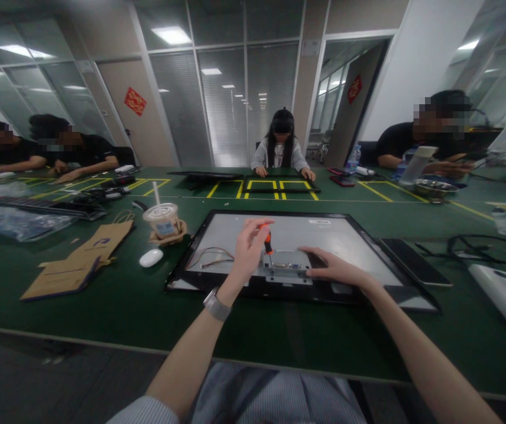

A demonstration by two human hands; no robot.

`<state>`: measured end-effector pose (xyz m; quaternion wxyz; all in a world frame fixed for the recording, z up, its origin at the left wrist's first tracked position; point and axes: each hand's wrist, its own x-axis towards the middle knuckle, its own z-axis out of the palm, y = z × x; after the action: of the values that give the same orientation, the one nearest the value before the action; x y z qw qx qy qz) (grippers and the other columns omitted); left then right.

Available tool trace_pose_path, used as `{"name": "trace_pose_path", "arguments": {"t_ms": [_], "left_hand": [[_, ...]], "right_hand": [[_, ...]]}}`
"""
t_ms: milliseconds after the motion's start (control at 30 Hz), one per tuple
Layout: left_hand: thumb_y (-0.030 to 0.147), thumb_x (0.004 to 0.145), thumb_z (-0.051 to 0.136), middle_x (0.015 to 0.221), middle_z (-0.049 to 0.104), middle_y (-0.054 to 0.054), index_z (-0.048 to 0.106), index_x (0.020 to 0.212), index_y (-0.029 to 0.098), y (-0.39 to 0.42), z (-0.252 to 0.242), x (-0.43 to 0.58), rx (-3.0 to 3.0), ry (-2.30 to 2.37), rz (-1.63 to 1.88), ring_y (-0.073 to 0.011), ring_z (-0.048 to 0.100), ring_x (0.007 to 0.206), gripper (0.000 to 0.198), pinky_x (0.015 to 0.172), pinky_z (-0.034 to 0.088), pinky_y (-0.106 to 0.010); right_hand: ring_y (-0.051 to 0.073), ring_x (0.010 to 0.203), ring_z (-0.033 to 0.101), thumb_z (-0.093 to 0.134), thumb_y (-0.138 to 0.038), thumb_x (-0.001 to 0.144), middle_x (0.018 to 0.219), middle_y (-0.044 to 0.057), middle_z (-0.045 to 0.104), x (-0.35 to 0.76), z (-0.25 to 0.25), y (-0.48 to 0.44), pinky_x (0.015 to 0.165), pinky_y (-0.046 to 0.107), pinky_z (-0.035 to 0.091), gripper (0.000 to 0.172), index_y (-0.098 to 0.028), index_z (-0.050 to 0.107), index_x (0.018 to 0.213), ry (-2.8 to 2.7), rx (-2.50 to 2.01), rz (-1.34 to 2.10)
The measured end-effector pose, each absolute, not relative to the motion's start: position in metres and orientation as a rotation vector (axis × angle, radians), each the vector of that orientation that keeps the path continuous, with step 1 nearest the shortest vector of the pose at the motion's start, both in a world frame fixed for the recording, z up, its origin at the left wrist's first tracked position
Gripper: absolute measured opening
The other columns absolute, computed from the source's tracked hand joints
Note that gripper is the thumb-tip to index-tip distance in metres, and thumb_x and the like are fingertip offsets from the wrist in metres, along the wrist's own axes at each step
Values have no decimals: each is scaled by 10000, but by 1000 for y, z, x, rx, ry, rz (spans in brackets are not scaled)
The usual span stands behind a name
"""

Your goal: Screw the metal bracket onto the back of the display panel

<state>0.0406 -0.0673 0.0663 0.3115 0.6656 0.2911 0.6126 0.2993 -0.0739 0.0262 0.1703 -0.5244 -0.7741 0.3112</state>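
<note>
A flat display panel [235, 231] with a black frame lies on the green table, its pale back facing up. On its near half sits a metal bracket [285, 259] with a row of connector ports along the front. My left hand [249, 246] is closed around an orange and black screwdriver [268, 242], held upright, its shaft reaching down to the bracket's left part. Fingers and thumb of my right hand [336, 268] grip the bracket's right end. Left of the bracket, thin cables [211, 260] lie loose on the panel.
To the left stand a drink cup with a straw [162, 221], a white mouse [151, 257] and a paper bag [98, 244]. A phone [414, 260], black cables and a white device [504, 294] lie right. Across the table, a person [281, 141] touches a black frame; others sit at both sides.
</note>
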Motion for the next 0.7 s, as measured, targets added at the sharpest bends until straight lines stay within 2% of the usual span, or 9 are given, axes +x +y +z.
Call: {"name": "trace_pose_path", "arguments": {"t_ms": [67, 167, 333, 533, 700], "left_hand": [[302, 898, 532, 938, 558, -44, 671, 987, 202, -68, 67, 40, 1780, 781, 1619, -140, 556, 823, 193, 745, 465, -259], [291, 926, 479, 910, 565, -37, 651, 1032, 204, -69, 68, 40, 1786, 805, 1603, -130, 552, 776, 219, 737, 461, -259], [287, 964, 389, 913, 623, -47, 605, 1067, 196, -69, 66, 42, 1679, 722, 1602, -152, 583, 865, 256, 798, 467, -281], [316, 862, 590, 954, 565, -51, 667, 922, 193, -68, 65, 42, 1742, 746, 1656, -149, 564, 844, 157, 754, 477, -265], [305, 940, 449, 895, 621, -54, 642, 1016, 190, -67, 65, 41, 1729, 732, 1624, -156, 590, 838, 237, 790, 478, -290]], "right_hand": [[326, 1320, 388, 603, -640, 726, 1458, 69, 424, 299, 27, -74, 1106, 470, 302, 806, -274, 396, 1413, -2196, -1506, 888], [319, 1318, 392, 597, -642, 729, 1457, 77, 423, 298, 28, -75, 1106, 462, 302, 808, -266, 391, 1414, -2199, -1507, 886], [321, 1312, 400, 589, -653, 727, 1440, 72, 445, 298, 27, -74, 1096, 461, 318, 810, -270, 392, 1414, -2207, -1491, 880], [318, 1314, 401, 604, -638, 730, 1456, 47, 428, 299, 26, -74, 1104, 465, 310, 795, -299, 388, 1416, -2201, -1474, 892], [323, 1333, 373, 608, -634, 732, 1466, 50, 415, 300, 25, -73, 1118, 470, 285, 794, -292, 394, 1415, -2191, -1497, 888]]}}
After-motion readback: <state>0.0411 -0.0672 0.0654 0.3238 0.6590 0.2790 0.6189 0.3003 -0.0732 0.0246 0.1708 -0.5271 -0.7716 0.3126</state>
